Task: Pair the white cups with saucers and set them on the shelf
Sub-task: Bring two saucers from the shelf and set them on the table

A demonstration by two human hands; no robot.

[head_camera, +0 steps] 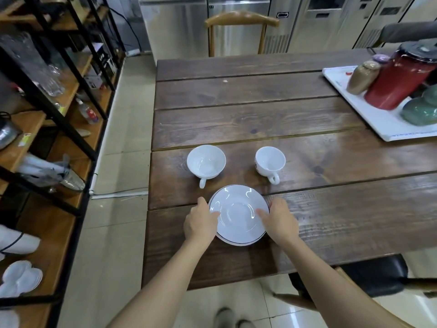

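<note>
Two empty white cups stand upright on the dark wooden table [236, 114]: a wide cup [206, 163] on the left and a smaller cup [270, 163] with a printed mark on the right, handles toward me. Just in front of them lie white saucers [238, 215] with a thin dark rim, stacked; a second rim shows under the top one. My left hand [201, 221] grips the stack's left edge, thumb on top. My right hand [280, 220] grips the right edge the same way.
A wood-and-black-metal shelf [59, 129] runs along the left, holding glassware, bottles and white dishes. A white tray [383, 119] at the table's right carries a red flask and jars. A wooden chair [241, 22] stands at the far end; another chair sits near right.
</note>
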